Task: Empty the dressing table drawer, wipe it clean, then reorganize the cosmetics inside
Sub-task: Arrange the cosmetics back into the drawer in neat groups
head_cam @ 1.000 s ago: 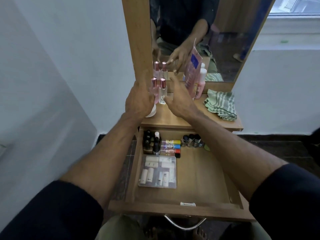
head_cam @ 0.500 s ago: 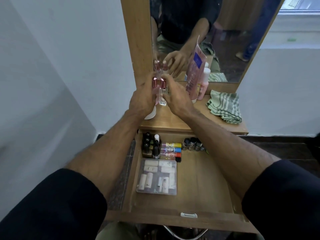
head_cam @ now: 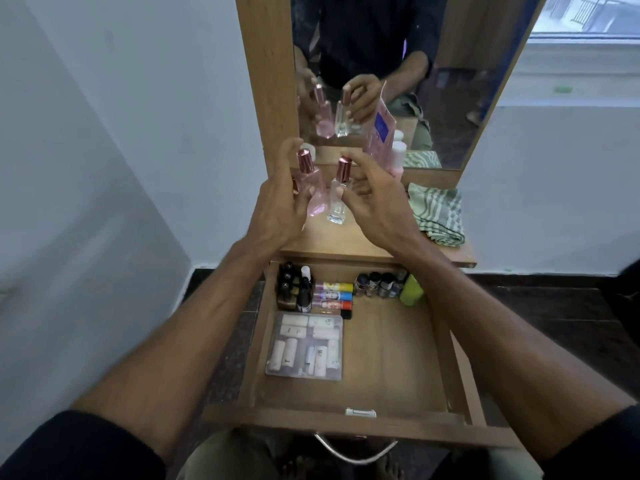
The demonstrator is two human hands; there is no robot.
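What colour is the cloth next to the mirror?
The folded cloth on the tabletop is green with pale stripes, seen best in the head view.

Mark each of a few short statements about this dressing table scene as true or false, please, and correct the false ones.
1. The left hand holds the pink glass perfume bottle with a rose metallic cap. True.
2. The wooden drawer is shut. False: it is pulled out, with cosmetics inside.
3. The green striped cloth lies on the tabletop, to the right of both hands. True.
4. The clear plastic case of small white tubes stands on the tabletop. False: it lies flat in the left part of the drawer.
5. The right hand grips the cloth. False: its fingers are at the clear glass perfume bottle with a rose cap.
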